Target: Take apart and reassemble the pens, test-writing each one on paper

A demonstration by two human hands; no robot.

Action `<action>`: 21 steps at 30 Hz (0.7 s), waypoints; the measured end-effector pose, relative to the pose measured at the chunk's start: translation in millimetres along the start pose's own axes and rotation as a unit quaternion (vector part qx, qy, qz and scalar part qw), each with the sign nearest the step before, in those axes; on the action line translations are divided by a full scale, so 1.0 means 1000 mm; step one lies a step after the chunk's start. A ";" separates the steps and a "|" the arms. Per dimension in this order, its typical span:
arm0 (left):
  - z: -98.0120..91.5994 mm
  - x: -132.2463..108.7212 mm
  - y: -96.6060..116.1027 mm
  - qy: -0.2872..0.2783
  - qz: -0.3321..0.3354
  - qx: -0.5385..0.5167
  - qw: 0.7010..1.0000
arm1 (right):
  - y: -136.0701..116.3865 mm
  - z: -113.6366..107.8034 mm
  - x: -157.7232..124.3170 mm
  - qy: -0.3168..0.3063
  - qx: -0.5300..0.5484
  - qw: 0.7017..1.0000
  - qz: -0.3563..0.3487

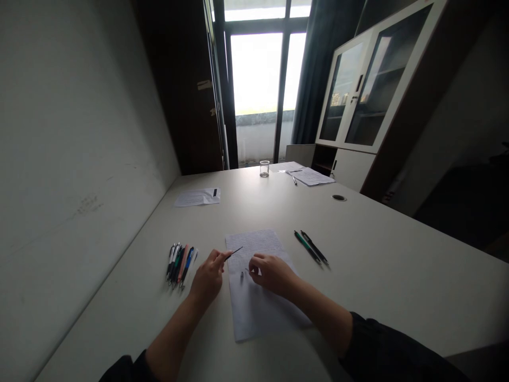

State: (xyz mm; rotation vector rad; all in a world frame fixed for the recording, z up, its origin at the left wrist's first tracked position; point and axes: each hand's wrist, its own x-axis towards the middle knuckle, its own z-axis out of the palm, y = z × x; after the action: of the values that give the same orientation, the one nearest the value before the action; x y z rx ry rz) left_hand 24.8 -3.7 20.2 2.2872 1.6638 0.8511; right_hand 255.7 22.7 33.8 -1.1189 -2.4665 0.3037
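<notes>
My left hand is closed in a pinch around a thin dark stick that looks like a pen refill, pointing up to the right above the paper. Over the same written sheet of paper, my right hand has its fingertips pressed together. A tiny pale bit shows at those fingertips, too small to name. Between the hands, a small dark piece like a pen tip is on the sheet. Handwriting covers the sheet's upper part.
Several pens lie in a row at left. Two pens, green and black, lie at right. Farther off are a folded paper, a glass, a paper stack and a cable hole. A wall borders the table's left.
</notes>
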 end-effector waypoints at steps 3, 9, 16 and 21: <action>0.000 0.000 -0.001 0.000 0.003 -0.002 1.000 | -0.001 0.000 -0.001 -0.006 -0.003 1.000 -0.002; -0.002 0.000 0.001 -0.012 0.000 -0.001 1.000 | -0.003 0.001 -0.002 -0.017 -0.002 1.000 -0.007; -0.003 0.000 0.003 -0.014 -0.003 0.002 1.000 | -0.002 0.001 -0.001 -0.029 0.023 0.999 -0.005; -0.002 0.000 0.003 -0.022 0.014 0.003 1.000 | 0.000 0.000 0.001 0.036 0.054 0.998 0.014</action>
State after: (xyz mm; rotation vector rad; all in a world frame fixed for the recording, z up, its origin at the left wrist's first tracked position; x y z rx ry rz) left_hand 25.9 -5.2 23.3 2.3223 1.6218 0.7975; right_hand 254.6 23.2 33.9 -1.1013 -2.3424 0.3940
